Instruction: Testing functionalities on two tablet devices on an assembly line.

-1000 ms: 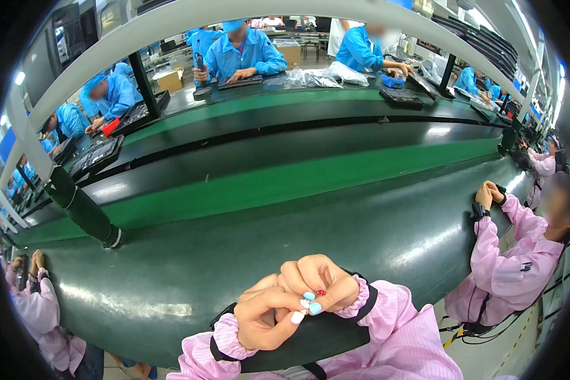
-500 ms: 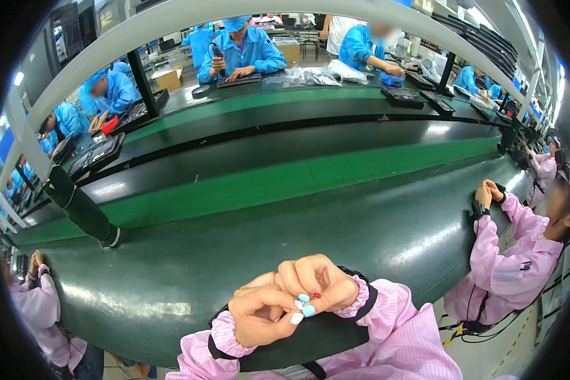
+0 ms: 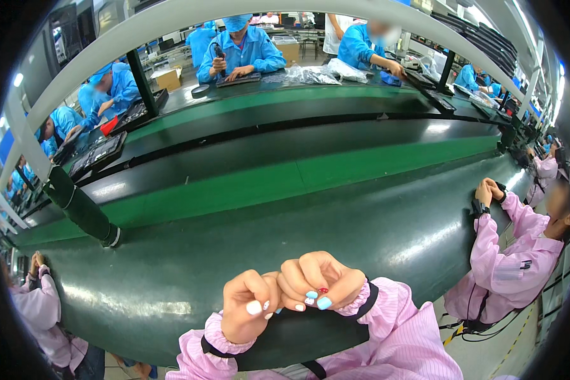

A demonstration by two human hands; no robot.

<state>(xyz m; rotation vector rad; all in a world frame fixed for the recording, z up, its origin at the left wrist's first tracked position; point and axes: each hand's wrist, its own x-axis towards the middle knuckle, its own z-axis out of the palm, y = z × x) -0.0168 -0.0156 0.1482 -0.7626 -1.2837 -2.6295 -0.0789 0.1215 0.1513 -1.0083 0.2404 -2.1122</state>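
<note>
My left hand [image 3: 249,306] and my right hand [image 3: 320,282] are held together low in the middle, above the near edge of the green table [image 3: 202,253]. Both are closed, with the fingers curled inward and the knuckles touching where the hands meet. Painted nails show: white on the left, light blue and red on the right. No object can be seen in either hand. Pink striped sleeves [image 3: 399,316] with dark bands at the wrists cover my forearms.
A dark wrapped post [image 3: 82,206] rises at the left. People in pink [image 3: 503,253] sit on both sides, hands on the table edge. Across a raised divider, people in blue [image 3: 250,54] work with dark panels [image 3: 101,155], clear plastic bags [image 3: 323,73] and a handheld tool [image 3: 219,57].
My left fingertips have drawn away from the right ones, and my left hand has turned, its fingers curling up. Across the table, a person in blue at right has shifted a dark panel.
</note>
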